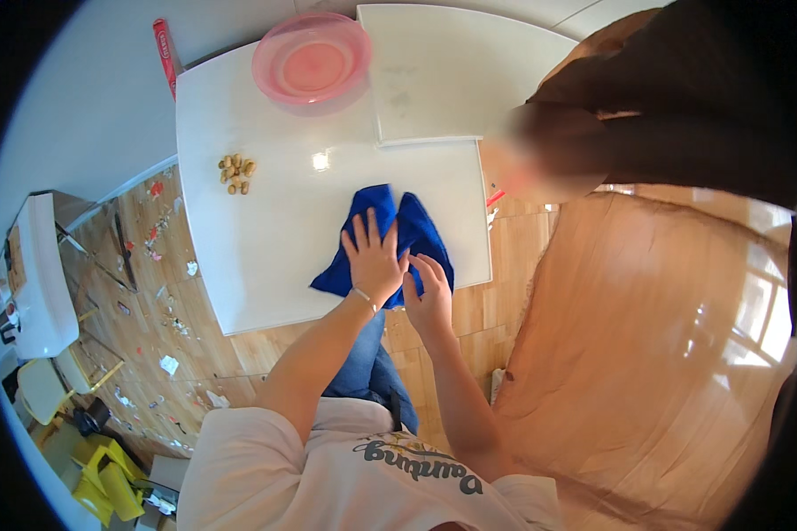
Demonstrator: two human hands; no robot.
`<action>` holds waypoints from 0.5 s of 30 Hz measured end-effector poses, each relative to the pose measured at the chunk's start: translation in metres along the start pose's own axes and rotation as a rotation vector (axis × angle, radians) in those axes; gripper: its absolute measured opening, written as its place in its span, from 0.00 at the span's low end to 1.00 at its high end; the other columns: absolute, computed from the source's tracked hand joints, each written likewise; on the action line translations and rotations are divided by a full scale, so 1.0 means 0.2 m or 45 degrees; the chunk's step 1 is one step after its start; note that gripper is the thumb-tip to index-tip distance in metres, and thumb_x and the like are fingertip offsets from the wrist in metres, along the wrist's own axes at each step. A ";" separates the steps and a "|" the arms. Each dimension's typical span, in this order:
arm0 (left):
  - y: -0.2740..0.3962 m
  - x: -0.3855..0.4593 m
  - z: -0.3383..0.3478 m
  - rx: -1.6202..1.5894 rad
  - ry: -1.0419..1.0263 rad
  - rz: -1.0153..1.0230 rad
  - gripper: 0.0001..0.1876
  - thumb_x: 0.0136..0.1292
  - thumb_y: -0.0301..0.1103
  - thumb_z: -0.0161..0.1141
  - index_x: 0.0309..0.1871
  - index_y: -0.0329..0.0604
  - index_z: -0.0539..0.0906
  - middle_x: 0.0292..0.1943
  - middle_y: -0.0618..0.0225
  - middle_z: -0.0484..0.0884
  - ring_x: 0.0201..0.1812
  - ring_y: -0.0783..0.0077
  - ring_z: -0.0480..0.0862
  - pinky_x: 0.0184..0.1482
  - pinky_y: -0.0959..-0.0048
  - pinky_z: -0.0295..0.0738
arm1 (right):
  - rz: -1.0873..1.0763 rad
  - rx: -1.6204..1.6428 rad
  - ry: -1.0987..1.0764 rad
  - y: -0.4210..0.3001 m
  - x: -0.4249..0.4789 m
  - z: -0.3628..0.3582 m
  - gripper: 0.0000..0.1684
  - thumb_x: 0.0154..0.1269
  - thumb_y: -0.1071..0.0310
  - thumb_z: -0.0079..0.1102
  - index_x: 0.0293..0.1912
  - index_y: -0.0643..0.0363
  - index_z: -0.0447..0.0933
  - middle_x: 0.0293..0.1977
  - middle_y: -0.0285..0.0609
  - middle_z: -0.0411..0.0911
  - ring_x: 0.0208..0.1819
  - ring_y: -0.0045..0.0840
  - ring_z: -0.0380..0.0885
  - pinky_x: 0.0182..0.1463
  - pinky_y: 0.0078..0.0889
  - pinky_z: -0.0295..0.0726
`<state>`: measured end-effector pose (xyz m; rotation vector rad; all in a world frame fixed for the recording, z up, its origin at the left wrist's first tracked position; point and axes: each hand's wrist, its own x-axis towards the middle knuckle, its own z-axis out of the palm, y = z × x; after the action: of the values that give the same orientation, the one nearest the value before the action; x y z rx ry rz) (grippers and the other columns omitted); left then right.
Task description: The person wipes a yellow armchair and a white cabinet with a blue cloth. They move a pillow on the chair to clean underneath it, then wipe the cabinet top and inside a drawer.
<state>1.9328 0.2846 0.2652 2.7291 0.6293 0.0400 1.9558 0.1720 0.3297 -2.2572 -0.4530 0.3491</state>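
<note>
A blue cloth point(432, 229) lies partly folded near the front edge of the white table point(272, 219). My left hand point(375, 262) rests flat on it with the fingers spread. At the cloth's front part is my right hand point(430, 292), its fingers bent and close to my left thumb; whether they pinch the cloth cannot be told. Further left on the table sits a small pile of peanuts in their shells point(237, 171). A pink translucent plastic basin point(312, 63) stands at the table's back.
Another person in dark clothing point(664, 106) is at the upper right, beside a large brown sheet-like surface point(624, 318). A raised white panel point(451, 73) covers the table's back right. Scraps of litter point(169, 364) dot the wooden floor; yellow chairs point(46, 391) stand far left.
</note>
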 end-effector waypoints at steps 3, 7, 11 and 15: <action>0.15 0.21 0.06 -0.078 0.030 0.124 0.32 0.62 0.51 0.61 0.68 0.46 0.75 0.75 0.41 0.57 0.74 0.35 0.55 0.70 0.34 0.47 | 0.076 -0.011 0.040 0.07 0.11 -0.09 0.16 0.65 0.71 0.61 0.52 0.62 0.79 0.53 0.55 0.78 0.53 0.47 0.78 0.57 0.40 0.78; 0.37 0.52 0.13 -0.254 0.023 0.360 0.30 0.62 0.47 0.61 0.66 0.45 0.76 0.74 0.44 0.59 0.75 0.43 0.57 0.72 0.42 0.50 | 0.170 -0.055 -0.001 0.19 0.25 -0.28 0.16 0.66 0.70 0.61 0.52 0.62 0.79 0.52 0.54 0.79 0.53 0.46 0.79 0.57 0.39 0.78; 0.51 0.74 0.17 -0.314 -0.015 0.579 0.23 0.61 0.41 0.63 0.58 0.40 0.80 0.71 0.46 0.66 0.72 0.45 0.64 0.71 0.48 0.56 | 0.122 -0.159 0.005 0.20 0.43 -0.46 0.15 0.67 0.72 0.59 0.52 0.62 0.80 0.52 0.50 0.80 0.53 0.37 0.81 0.57 0.33 0.79; 0.48 0.78 0.20 -0.778 0.081 0.448 0.19 0.58 0.34 0.63 0.52 0.36 0.81 0.66 0.48 0.71 0.66 0.45 0.69 0.67 0.48 0.61 | 0.108 -0.158 0.066 0.17 0.59 -0.54 0.14 0.67 0.72 0.58 0.52 0.62 0.80 0.52 0.50 0.80 0.53 0.38 0.81 0.57 0.35 0.78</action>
<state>2.1180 0.2586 0.2519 2.2078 0.1078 0.3446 2.1103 0.1305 0.3623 -2.4054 -0.3614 0.3126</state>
